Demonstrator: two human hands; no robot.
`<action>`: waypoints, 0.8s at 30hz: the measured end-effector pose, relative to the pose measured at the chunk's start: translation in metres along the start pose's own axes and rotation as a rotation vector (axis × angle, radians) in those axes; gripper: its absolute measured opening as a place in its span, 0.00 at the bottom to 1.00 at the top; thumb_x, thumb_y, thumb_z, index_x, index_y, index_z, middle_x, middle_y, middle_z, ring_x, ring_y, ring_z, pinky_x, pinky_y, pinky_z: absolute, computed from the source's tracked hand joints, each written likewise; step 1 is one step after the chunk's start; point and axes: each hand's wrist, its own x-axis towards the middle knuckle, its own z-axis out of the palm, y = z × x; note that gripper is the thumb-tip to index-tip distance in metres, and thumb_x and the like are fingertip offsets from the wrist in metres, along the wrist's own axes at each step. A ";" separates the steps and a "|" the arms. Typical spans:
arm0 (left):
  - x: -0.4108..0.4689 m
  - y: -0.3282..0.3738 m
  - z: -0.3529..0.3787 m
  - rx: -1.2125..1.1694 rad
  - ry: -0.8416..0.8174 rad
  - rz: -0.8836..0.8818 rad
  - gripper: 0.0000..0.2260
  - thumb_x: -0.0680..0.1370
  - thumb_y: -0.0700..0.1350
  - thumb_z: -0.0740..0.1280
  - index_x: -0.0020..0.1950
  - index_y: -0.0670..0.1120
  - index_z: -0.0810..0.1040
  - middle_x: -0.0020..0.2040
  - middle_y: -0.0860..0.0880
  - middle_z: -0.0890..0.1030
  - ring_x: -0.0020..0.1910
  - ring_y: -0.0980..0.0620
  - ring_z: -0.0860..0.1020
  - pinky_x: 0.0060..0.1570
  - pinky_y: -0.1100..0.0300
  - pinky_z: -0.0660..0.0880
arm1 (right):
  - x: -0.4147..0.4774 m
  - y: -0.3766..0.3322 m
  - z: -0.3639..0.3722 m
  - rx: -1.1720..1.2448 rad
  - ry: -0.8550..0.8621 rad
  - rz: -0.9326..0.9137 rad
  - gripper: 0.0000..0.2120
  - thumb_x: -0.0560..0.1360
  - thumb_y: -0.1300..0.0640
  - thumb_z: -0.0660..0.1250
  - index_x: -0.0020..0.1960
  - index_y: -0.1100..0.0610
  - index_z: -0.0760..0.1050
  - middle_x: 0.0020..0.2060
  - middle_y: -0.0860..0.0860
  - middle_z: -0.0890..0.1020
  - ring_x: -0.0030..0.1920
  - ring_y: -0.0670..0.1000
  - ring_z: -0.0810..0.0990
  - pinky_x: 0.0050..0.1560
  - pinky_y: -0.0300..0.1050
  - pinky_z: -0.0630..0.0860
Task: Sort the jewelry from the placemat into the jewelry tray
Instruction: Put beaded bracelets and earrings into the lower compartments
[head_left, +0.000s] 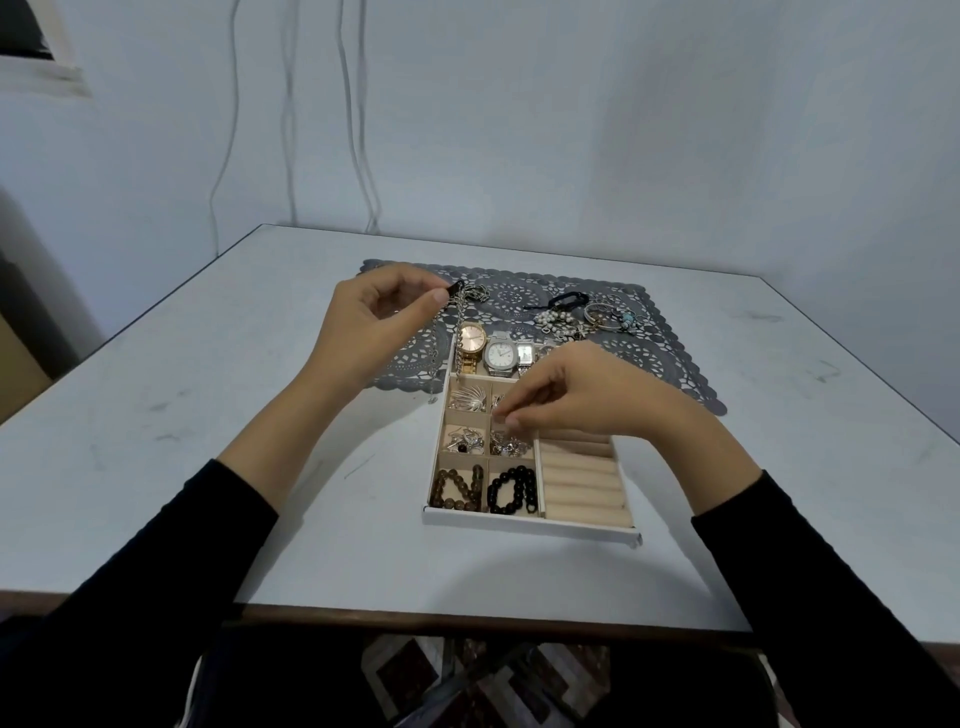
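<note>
My left hand (371, 322) is raised over the left end of the grey lace placemat (670, 364) and pinches a silver chain (440, 343) with a dark pendant; the chain hangs down beside the tray's left wall. My right hand (576, 397) hovers over the middle of the white jewelry tray (524, 522), fingertips pinched on a small silver piece above a centre compartment. Three watches (498, 353) lie in the tray's far row. Brown beads (457, 488) and black beads (511, 491) fill the near compartments. Loose bracelets and rings (587, 314) remain on the mat's far right.
The tray's right side holds cream ring rolls (582, 483). The white table (208, 415) stretches left and right of the tray, with its front edge near my body. Cables hang on the wall behind.
</note>
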 end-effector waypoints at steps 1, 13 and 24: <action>0.000 0.000 0.000 0.000 -0.001 0.002 0.04 0.76 0.41 0.72 0.46 0.49 0.83 0.38 0.54 0.82 0.36 0.62 0.77 0.38 0.71 0.72 | -0.001 0.002 0.000 0.029 0.036 -0.015 0.08 0.72 0.57 0.73 0.50 0.53 0.84 0.40 0.45 0.86 0.40 0.39 0.83 0.45 0.36 0.80; -0.001 0.001 0.004 0.005 -0.038 0.018 0.04 0.76 0.42 0.72 0.47 0.50 0.83 0.40 0.55 0.83 0.40 0.57 0.79 0.45 0.65 0.76 | -0.011 0.057 0.004 0.115 0.792 0.167 0.13 0.79 0.58 0.63 0.62 0.56 0.77 0.52 0.48 0.82 0.47 0.41 0.79 0.49 0.39 0.79; -0.007 0.006 0.014 -0.005 -0.083 0.030 0.05 0.76 0.41 0.72 0.46 0.52 0.83 0.41 0.55 0.83 0.42 0.55 0.80 0.47 0.64 0.76 | -0.011 0.114 0.011 -0.316 0.539 0.339 0.14 0.80 0.57 0.58 0.61 0.64 0.74 0.55 0.58 0.79 0.57 0.57 0.75 0.50 0.41 0.64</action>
